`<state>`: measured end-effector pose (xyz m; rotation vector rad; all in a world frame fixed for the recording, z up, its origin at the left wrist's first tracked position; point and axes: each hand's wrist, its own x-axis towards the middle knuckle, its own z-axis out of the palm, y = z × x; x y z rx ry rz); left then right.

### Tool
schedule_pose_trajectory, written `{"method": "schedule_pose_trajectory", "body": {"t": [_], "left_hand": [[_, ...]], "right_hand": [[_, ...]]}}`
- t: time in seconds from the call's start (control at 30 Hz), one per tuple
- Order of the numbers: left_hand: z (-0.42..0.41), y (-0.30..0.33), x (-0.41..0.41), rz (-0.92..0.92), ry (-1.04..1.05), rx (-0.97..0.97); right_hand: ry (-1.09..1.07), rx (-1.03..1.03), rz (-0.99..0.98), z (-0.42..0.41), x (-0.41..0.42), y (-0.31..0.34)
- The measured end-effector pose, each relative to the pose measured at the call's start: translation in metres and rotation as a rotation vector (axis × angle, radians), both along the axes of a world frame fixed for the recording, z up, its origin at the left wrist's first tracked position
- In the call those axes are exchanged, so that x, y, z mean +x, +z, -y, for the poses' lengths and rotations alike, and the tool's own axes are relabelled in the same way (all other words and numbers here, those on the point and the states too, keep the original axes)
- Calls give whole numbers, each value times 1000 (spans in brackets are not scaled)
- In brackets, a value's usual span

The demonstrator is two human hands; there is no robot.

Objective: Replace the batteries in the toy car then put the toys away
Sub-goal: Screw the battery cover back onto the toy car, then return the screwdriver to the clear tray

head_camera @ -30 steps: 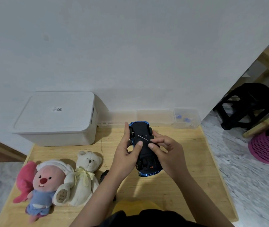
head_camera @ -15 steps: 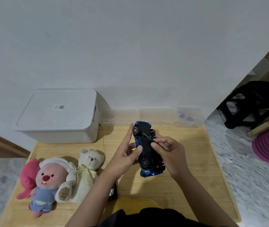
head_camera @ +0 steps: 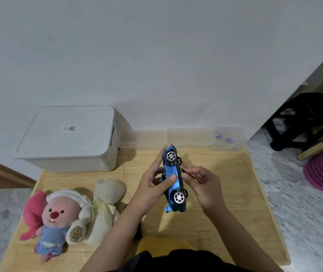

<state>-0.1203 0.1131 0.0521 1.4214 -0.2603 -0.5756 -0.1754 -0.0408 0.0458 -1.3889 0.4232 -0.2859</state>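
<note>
Fingers [head_camera: 171, 178] of left hand [head_camera: 152, 183] clamp toy car [head_camera: 173, 179]; right hand [head_camera: 202, 185] touching underside.

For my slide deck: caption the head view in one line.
Left hand holds a blue toy car on its side while the right hand applies a small screwdriver.

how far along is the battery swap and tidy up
Nothing looks finished. In hand: the left hand holds the blue toy car on its side while the right hand works a small screwdriver at its underside. Left: both plush toys lie out, and the white storage box is closed.
</note>
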Motion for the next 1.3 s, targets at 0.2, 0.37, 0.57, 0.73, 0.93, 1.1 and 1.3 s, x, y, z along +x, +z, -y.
{"method": "schedule_pose_trajectory", "body": {"t": [0.2,0.37,0.57,0.73,0.93,1.1,1.3], "left_hand": [[5,-25,3,81,50,219],[18,-51,7,195,96,875],[35,-71,5,299,17,1123],[43,-73,6,362,-49,1235],[44,-75,5,422,-80,1301],[44,-75,3,437,-105,1348],[45,-66,7,460,-135,1344]], "right_hand": [[-231,-53,-51,18,-10,-17],[-318,-65,-118,24,-21,-30],[-299,-158,-153,18,-30,-35],[-305,-186,-187,19,-32,-37],[-294,-202,-188,18,-29,-39],[-281,-212,-181,17,-25,-39],[-238,-262,-168,18,-8,-38]]}}
